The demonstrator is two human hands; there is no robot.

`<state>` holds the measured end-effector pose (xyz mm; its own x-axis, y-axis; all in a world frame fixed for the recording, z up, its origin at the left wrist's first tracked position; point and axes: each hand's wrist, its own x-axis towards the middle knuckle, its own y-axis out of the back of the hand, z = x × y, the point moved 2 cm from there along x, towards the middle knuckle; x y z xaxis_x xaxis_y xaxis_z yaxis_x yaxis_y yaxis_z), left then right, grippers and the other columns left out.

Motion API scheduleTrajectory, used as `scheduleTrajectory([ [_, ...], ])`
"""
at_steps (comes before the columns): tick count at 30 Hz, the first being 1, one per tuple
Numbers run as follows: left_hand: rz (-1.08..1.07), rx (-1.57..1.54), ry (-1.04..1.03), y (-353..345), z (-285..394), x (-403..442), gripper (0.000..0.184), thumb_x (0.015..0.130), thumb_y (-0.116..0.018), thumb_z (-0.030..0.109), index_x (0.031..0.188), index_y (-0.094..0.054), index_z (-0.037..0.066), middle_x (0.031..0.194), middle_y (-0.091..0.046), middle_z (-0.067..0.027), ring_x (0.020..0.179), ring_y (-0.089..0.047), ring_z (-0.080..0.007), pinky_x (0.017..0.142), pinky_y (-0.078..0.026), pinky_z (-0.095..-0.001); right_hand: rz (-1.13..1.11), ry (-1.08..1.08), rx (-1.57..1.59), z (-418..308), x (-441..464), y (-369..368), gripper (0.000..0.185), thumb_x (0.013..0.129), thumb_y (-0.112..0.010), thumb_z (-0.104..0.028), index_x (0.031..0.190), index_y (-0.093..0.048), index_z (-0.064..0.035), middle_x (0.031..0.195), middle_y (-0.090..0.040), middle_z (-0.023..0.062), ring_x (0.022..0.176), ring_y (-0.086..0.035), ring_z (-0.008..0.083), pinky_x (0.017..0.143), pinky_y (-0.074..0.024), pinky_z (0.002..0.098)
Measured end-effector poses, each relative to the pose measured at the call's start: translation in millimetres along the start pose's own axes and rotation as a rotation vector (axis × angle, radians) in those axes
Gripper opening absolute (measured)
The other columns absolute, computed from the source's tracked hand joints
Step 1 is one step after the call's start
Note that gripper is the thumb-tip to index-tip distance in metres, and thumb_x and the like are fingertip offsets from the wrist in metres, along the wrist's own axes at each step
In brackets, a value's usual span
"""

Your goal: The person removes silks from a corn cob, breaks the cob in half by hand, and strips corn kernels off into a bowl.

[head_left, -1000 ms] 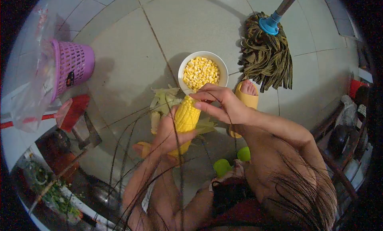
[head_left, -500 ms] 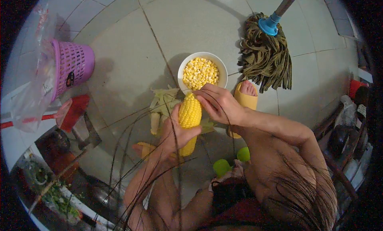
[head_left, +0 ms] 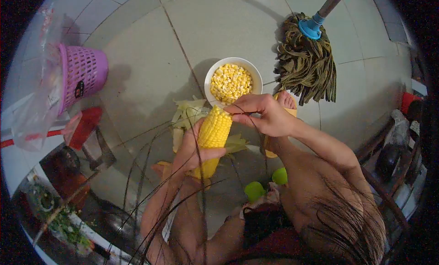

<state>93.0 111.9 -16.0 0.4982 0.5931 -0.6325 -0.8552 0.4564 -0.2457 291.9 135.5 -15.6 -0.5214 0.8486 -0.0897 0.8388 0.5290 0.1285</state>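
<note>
A yellow ear of corn (head_left: 215, 130) is tilted in my left hand (head_left: 194, 148), which wraps round it with the thumb across its front. At its upper end, the fingertips of my right hand (head_left: 265, 114) are pinched against the kernels. Any loose kernel between those fingertips is too small to make out. Just beyond the hands, a white bowl (head_left: 259, 82) stands on the floor with loose corn kernels (head_left: 231, 83) in it. Pale green husks (head_left: 190, 113) lie to the left of the ear, and another husk piece (head_left: 235, 144) shows to its right.
A string mop (head_left: 306, 59) rests on the tiled floor (head_left: 141, 59) at the right, near my foot in a yellow slipper (head_left: 291, 111). On the left are a purple basket (head_left: 84, 75), a clear plastic bag (head_left: 34, 114) and a red dustpan-like piece (head_left: 84, 125).
My left hand has tilted the ear, its lower end swinging left. The right hand has turned slightly, its thumb and finger now showing at the ear's upper end.
</note>
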Motion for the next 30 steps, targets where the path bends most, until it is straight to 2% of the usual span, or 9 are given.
scheduleTrajectory([
  [2,-0.024,0.005,0.042,2.3,-3.7,-0.3,0.073,0.056,-0.074,0.013,0.12,-0.04,0.003,0.106,-0.051,-0.0031,0.098,-0.05,-0.015,0.087,-0.039,-0.0294,-0.001,0.024,-0.033,-1.6,-1.0,-0.2,0.026,0.079,-0.06,-0.007,0.103,-0.058,0.0003,0.091,-0.061,0.0125,0.083,-0.059,0.0209,0.074,-0.045,0.0292],
  [5,-0.048,0.005,0.111,5.4,-5.5,-2.4,0.074,0.055,-0.074,0.014,0.12,-0.04,0.003,0.105,-0.051,-0.003,0.095,-0.051,-0.0153,0.085,-0.04,-0.0297,-0.027,0.051,-0.039,-3.3,-1.3,0.9,0.022,0.079,-0.057,-0.007,0.1,-0.059,0.0015,0.086,-0.06,0.0162,0.082,-0.059,0.0286,0.072,-0.0462,0.0343],
  [8,-0.067,-0.018,0.142,6.8,-5.5,-2.7,0.068,0.054,-0.076,0.014,0.113,-0.044,0.001,0.099,-0.053,-0.0008,0.09,-0.051,-0.0109,0.082,-0.041,-0.0262,-0.058,0.05,-0.073,-5.3,-1.3,2.1,0.022,0.08,-0.057,-0.009,0.098,-0.059,0.0023,0.085,-0.06,0.017,0.079,-0.059,0.0297,0.07,-0.0467,0.0349],
  [11,-0.071,-0.07,0.146,5.7,-8.0,-2.0,0.069,0.054,-0.076,0.013,0.114,-0.044,0.001,0.1,-0.054,-0.0017,0.093,-0.05,-0.0119,0.082,-0.041,-0.027,-0.062,0.082,-0.143,-8.7,-0.4,3.3,0.021,0.08,-0.057,-0.011,0.096,-0.059,0.003,0.083,-0.061,0.017,0.077,-0.06,0.0298,0.069,-0.0472,0.0353],
  [14,-0.066,0.196,0.055,5.0,-6.6,-1.4,0.073,0.056,-0.074,0.014,0.119,-0.04,0.003,0.106,-0.052,-0.0053,0.096,-0.052,-0.0174,0.084,-0.042,-0.0313,-0.083,-0.014,-0.136,-18.3,1.2,6.5,0.021,0.08,-0.057,-0.011,0.095,-0.059,0.0033,0.082,-0.061,0.0166,0.076,-0.061,0.0297,0.067,-0.0476,0.0357],
  [20,0.054,0.615,0.057,2.0,10.0,-4.1,0.071,0.055,-0.071,0.014,0.118,-0.04,0.003,0.105,-0.053,-0.0106,0.097,-0.053,-0.021,0.084,-0.042,-0.0324,-0.054,0.075,-0.198,-13.9,-0.1,3.1,0.02,0.079,-0.057,-0.011,0.092,-0.059,0.0033,0.079,-0.06,0.0176,0.073,-0.06,0.031,0.065,-0.0476,0.0365],
  [23,0.062,0.695,0.03,0.3,23.1,-6.5,0.071,0.054,-0.071,0.016,0.118,-0.041,0.005,0.104,-0.055,-0.0137,0.097,-0.054,-0.0256,0.084,-0.043,-0.0344,-0.067,0.087,-0.255,-13.6,-0.4,2.2,0.019,0.079,-0.057,-0.012,0.092,-0.059,0.0025,0.075,-0.059,0.0173,0.071,-0.059,0.0323,0.063,-0.047,0.0382],
  [26,0.09,0.828,0.119,-3.7,33.9,-7.1,0.071,0.054,-0.071,0.018,0.118,-0.042,0.007,0.103,-0.056,-0.0156,0.098,-0.054,-0.0305,0.083,-0.043,-0.037,-0.104,0.104,-0.323,-13.1,-0.8,2.1,0.019,0.079,-0.056,-0.014,0.089,-0.058,0.0021,0.071,-0.058,0.0163,0.068,-0.058,0.033,0.061,-0.0462,0.0405],
  [30,0.067,0.888,0.085,-2.7,31.0,-8.3,0.07,0.054,-0.07,0.019,0.117,-0.042,0.008,0.102,-0.056,-0.016,0.097,-0.054,-0.0327,0.082,-0.044,-0.0386,-0.181,0.058,-0.384,-13.0,-4.5,1.5,0.018,0.079,-0.055,-0.015,0.086,-0.057,0.0012,0.069,-0.056,0.0152,0.065,-0.057,0.0331,0.058,-0.0457,0.042],
])
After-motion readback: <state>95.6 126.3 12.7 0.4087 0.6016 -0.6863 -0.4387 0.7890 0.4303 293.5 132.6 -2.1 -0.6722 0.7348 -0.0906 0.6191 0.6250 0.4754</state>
